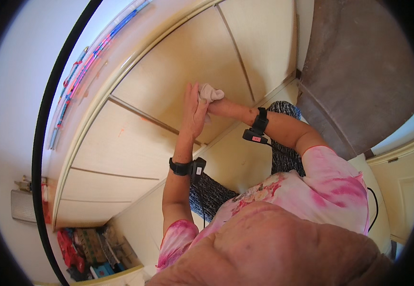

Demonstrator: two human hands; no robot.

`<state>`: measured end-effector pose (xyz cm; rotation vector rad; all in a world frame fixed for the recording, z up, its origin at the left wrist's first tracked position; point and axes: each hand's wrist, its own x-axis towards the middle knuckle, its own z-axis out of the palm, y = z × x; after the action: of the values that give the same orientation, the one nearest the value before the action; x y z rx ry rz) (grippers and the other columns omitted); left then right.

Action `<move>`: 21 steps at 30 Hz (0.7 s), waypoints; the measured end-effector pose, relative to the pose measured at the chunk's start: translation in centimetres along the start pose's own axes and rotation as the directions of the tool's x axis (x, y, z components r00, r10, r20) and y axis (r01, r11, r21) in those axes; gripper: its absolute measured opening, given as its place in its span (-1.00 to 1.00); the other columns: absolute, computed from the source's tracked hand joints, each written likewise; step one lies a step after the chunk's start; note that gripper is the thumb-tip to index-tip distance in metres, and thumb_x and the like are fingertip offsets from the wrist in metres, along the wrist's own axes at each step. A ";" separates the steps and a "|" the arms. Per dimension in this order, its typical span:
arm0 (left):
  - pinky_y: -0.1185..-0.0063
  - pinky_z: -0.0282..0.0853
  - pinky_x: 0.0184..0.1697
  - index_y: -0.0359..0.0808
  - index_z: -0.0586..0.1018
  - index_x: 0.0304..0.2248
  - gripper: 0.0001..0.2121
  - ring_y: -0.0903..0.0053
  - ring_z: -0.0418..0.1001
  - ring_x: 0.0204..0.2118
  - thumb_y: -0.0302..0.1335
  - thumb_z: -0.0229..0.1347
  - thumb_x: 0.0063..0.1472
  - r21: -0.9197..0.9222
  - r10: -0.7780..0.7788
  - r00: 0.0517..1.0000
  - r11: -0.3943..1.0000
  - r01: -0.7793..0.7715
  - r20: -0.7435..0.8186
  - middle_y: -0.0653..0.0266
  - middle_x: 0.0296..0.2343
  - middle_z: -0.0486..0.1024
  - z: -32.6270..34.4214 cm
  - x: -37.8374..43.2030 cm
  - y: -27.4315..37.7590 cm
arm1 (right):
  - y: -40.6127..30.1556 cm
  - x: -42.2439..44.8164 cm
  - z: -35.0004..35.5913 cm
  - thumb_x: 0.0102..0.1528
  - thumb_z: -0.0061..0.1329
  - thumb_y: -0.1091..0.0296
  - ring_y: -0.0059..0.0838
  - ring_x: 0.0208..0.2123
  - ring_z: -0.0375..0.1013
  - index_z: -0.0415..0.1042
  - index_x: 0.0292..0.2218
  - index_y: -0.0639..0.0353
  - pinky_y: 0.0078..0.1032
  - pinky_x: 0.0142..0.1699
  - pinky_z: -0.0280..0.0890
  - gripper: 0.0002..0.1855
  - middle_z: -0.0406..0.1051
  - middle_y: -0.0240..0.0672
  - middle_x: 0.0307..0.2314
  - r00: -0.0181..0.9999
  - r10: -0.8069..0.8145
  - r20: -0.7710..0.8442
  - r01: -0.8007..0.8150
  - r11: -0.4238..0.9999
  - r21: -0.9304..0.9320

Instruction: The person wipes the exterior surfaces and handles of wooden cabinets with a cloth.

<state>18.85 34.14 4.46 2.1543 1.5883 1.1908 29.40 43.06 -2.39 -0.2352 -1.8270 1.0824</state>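
A pale, crumpled cloth [211, 93] is between my two hands, in front of light wooden cabinet doors. My left hand [195, 112] has nearly straight fingers pointing up the view, and its palm side lies against the cloth. From the right, my right hand [222, 108] meets it with the cloth bunched over its fingers, most of which are hidden. A bit of cloth also hangs below the hands. Each wrist wears a black strap with a small black device.
Long strips in coloured wrapping [96, 53] lie on the cabinet's top [101, 77]. An open compartment with mixed items [99, 250] is at lower left. A brown panel or cover [360, 71] stands at right, and a black cord or bar crosses the left side.
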 end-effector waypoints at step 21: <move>0.59 0.26 -0.19 -0.35 0.46 0.02 -0.46 0.52 0.55 -0.19 -0.04 -0.18 0.34 -0.580 -0.459 0.856 0.640 0.504 0.237 0.15 -0.20 0.58 2.6 -4.8 -3.7 | 0.7 9.2 -4.8 -0.18 0.16 0.14 0.34 0.05 0.07 0.16 0.08 0.46 0.10 0.20 -0.04 -0.12 0.10 0.22 0.02 0.814 -0.537 -0.222 0.215 0.633 -0.744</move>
<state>17.60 32.19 -1.69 1.2219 1.3408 1.2072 28.30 51.49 3.63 -0.4532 -1.6809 -0.0293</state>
